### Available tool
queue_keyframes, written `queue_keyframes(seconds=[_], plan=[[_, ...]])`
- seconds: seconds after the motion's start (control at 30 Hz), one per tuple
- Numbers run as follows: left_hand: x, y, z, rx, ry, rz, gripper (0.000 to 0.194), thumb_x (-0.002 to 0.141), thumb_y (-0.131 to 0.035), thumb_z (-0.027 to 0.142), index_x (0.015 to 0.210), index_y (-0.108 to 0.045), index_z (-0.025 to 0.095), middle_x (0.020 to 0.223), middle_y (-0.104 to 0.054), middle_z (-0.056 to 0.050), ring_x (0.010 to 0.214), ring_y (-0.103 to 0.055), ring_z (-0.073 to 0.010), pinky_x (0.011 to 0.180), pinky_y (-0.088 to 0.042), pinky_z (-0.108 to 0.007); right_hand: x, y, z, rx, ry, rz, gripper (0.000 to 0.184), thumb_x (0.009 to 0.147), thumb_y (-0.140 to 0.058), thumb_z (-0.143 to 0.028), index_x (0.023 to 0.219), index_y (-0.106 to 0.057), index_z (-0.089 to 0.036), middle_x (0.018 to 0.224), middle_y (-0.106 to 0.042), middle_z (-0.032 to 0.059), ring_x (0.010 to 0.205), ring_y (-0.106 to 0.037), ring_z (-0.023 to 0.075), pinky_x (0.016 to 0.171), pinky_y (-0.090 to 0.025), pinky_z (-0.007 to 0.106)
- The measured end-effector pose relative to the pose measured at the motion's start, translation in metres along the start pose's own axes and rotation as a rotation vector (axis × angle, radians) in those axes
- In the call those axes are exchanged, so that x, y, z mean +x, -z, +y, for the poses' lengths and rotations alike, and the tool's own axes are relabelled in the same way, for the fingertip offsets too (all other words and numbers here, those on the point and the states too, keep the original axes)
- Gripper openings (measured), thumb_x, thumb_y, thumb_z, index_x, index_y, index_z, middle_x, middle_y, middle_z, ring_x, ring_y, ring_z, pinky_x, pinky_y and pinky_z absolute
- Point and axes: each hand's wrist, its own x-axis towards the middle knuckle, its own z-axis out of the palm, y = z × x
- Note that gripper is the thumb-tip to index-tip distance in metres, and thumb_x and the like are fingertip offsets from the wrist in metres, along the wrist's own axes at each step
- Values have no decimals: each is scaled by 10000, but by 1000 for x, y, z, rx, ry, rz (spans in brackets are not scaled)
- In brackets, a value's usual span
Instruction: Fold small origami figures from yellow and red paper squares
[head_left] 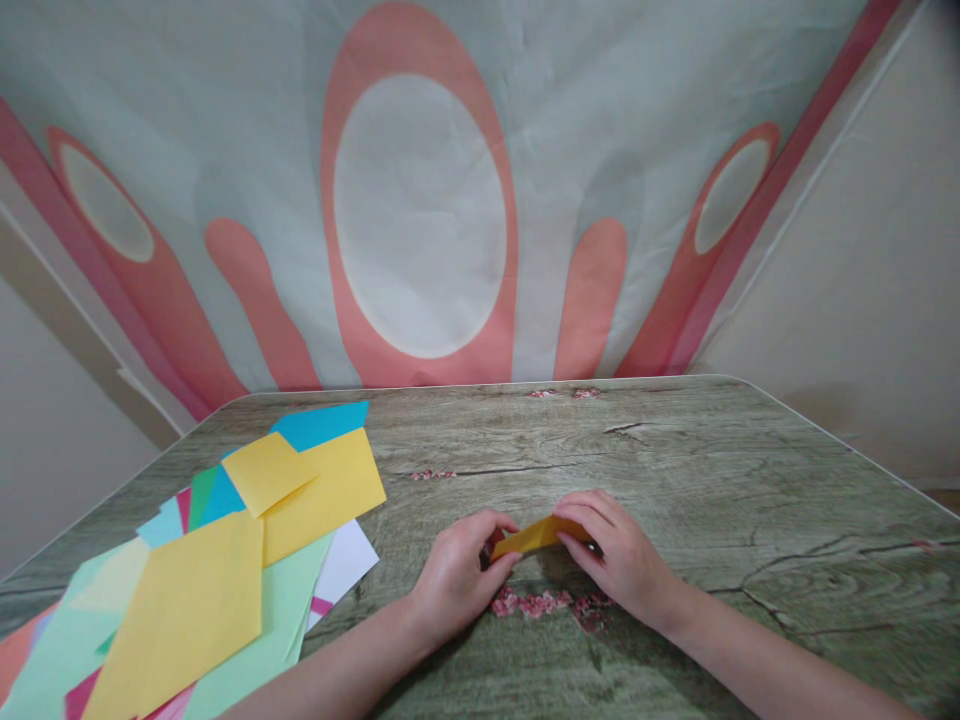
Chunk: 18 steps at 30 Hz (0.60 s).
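Note:
A small piece of folded yellow paper [536, 535] is held between my two hands, just over the table in front of me. My left hand [463, 572] pinches its left end between thumb and fingers. At the other end, my right hand [616, 555] grips the paper with thumb below and fingers on top. The strip looks narrow and tilts up slightly toward the right. Its ends are partly hidden by my fingers.
A wood-patterned table [750, 480] with pink blossom prints lies under my hands. On the left, yellow sheets [191, 610], a blue sheet [322, 425], a pale green sheet [285, 600] and a white sheet [349, 565] overlap in a loose pile. A patterned backdrop [420, 220] hangs behind the table.

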Motion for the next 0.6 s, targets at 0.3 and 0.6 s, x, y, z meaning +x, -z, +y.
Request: queue_keyframes(seconds=[0.3,0.6], plan=[[0,-1,-1,-17,0,-17,182,779,-575,212,962,-578,209,794,-608,11,709,-534,-139,659,-413,-233,2,1,-2,7,-5,5,158,855,-515,-148,1003,-544,-194,978,-582,68,928,-534,205,813,-463,378],[0,-1,0,-20,-7,-39,177,780,-575,213,956,-580,206,808,-612,9,702,-528,-135,651,-411,-229,2,2,-2,0,-3,-1,152,859,-507,-148,998,-550,-193,967,-584,68,918,-536,206,801,-460,376]])
